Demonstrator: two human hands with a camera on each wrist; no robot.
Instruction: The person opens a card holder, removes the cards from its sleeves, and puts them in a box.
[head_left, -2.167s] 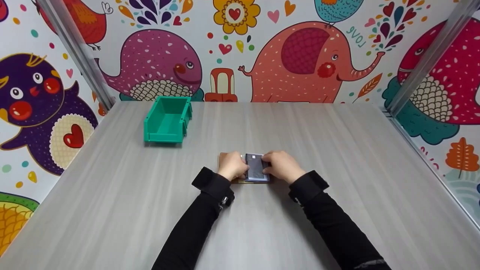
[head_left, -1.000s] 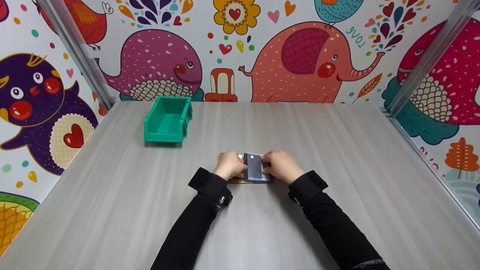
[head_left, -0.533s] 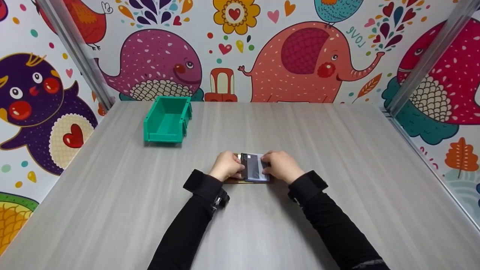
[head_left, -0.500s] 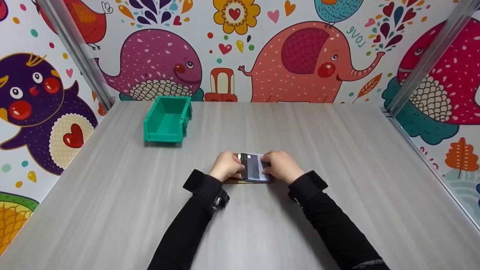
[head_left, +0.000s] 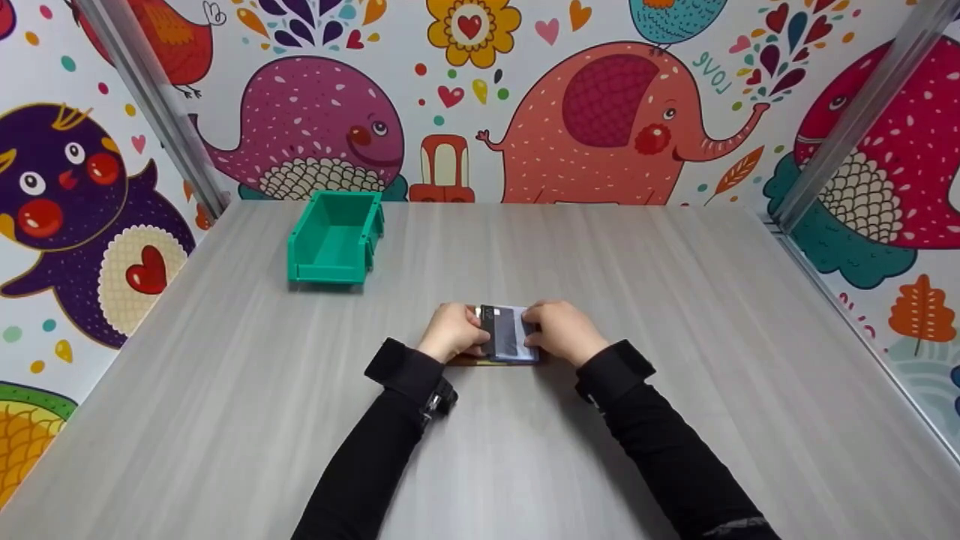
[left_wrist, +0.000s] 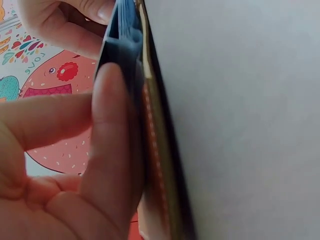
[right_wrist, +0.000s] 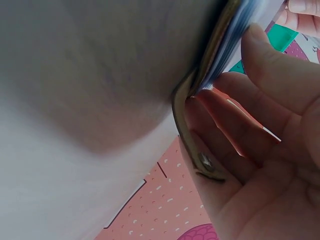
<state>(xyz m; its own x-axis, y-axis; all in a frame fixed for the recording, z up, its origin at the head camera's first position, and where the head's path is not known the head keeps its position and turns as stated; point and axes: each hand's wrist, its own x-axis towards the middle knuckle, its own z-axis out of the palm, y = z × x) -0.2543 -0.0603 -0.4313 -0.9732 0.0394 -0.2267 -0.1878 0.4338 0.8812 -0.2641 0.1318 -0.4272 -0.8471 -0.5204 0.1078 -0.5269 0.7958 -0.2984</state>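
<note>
Pale tabletop [head_left: 675, 300], green bin [head_left: 330, 271] back left; left fingers [left_wrist: 50, 120] pinch dark card [head_left: 502, 334], right fingers [right_wrist: 267, 102] grip wallet [left_wrist: 158, 155].

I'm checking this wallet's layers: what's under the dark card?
Beneath the dark card, bluish plastic sleeves and a brown stitched cover show edge-on. The surface directly under it is hidden.

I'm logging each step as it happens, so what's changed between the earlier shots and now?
The left hand has shifted left, drawing the dark card leftward so part of it sticks out of the clear sleeve. Neither hand visibly let go. The right hand and the green bin stayed put.
</note>
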